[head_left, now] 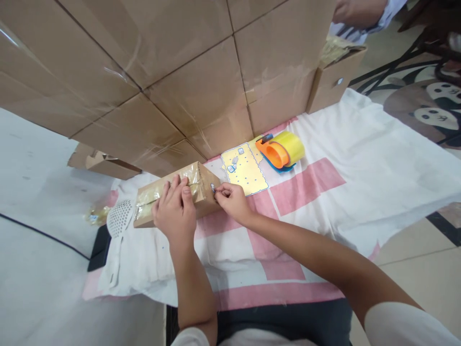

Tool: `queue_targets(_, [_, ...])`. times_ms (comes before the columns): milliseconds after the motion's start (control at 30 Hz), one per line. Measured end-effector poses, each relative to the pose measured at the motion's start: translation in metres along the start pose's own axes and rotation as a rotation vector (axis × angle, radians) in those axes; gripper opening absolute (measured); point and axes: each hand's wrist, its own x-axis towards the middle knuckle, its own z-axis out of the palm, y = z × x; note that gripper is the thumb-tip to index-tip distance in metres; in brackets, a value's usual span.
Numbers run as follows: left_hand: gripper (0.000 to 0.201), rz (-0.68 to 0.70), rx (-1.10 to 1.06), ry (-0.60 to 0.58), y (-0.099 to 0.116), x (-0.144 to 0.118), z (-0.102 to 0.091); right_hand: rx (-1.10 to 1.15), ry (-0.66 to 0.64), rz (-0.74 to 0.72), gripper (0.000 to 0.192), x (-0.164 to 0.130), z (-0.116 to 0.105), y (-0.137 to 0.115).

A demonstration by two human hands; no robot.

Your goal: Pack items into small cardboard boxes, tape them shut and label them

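Note:
A taped cardboard box (208, 207) lies on the cloth in front of me, clear tape running along its top. My left hand (175, 206) rests on that taped top with its fingers stretched out and apart. At the box's right end, my right hand (230, 199) is closed in a pinch at a small white and blue sticker (212, 187), its fingertips against the end face. Part of the sticker is hidden by the fingers. Just beyond the right hand lies a yellow patterned sheet (248, 173), with an orange and blue tape dispenser (277, 153) holding yellowish tape beside it.
Stacked cardboard boxes (194, 91) form a wall behind. Another box (333, 79) with a sticker stands at the right, near another person's hand (360, 12). An open box (104, 163), white perforated skimmer (120, 218) and black phone-like object (99, 247) are at the left.

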Motion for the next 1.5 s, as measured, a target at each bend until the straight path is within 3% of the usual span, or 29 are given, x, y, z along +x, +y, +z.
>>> queue_targets(100, [0.046, -0.005, -0.009, -0.003, -0.002, -0.001, -0.001, -0.037, -0.03, -0.026, 0.014, -0.001, 0.001, 0.003])
queue_targets(267, [0.046, -0.012, -0.027, -0.004, -0.004, -0.001, -0.002, 0.018, 0.042, -0.045, 0.015, -0.001, 0.002, -0.002])
queue_targets(433, [0.047, -0.009, -0.022, 0.008, -0.005, -0.002, 0.0, 0.011, -0.006, -0.011, 0.015, 0.002, 0.0, -0.006])
queue_targets(600, [0.047, -0.01, -0.02, 0.007, -0.006, -0.002, 0.0, 0.042, 0.092, -0.046, 0.023, 0.003, 0.0, -0.002])
queue_targets(833, [0.045, 0.003, -0.025, 0.002, -0.008, -0.003, 0.001, 0.086, -0.019, 0.015, 0.025, 0.007, 0.0, 0.006])
queue_targets(1067, [0.043, -0.017, -0.006, 0.003, -0.008, -0.002, 0.001, -0.062, 0.038, -0.178, 0.025, 0.016, -0.009, 0.001])
queue_targets(1400, [0.043, 0.022, 0.014, 0.007, -0.015, -0.001, 0.005, -0.288, -0.019, -0.267, 0.024, 0.023, -0.018, 0.006])
queue_targets(1500, [0.042, 0.027, -0.013, 0.016, -0.015, -0.002, 0.004, -0.426, -0.114, -0.377, 0.039, 0.02, -0.024, 0.002])
